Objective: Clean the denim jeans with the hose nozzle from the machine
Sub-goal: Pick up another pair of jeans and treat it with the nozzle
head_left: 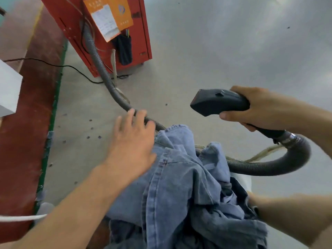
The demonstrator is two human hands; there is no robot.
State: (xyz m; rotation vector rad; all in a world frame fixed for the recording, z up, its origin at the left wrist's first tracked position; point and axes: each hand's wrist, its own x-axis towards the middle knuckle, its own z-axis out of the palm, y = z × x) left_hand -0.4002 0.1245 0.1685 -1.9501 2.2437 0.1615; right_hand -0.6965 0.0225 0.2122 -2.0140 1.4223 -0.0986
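A crumpled pair of light blue denim jeans [181,187] lies bunched low in the middle of the view. My left hand [133,141] is spread flat with straight fingers at the jeans' upper left edge, its fingertips over the hose. My right hand [256,108] grips the black hose nozzle [217,103], held in the air above and to the right of the jeans, its flat mouth pointing left. The grey ribbed hose [269,168] loops from the nozzle down behind the jeans and runs up to the red machine [142,33] at the top left.
Grey concrete floor [224,51] spreads to the right and beyond the jeans. A black cable [71,67] lies by the machine. A red floor strip with a green edge [27,132] runs down the left. A white box corner [9,90] sits far left.
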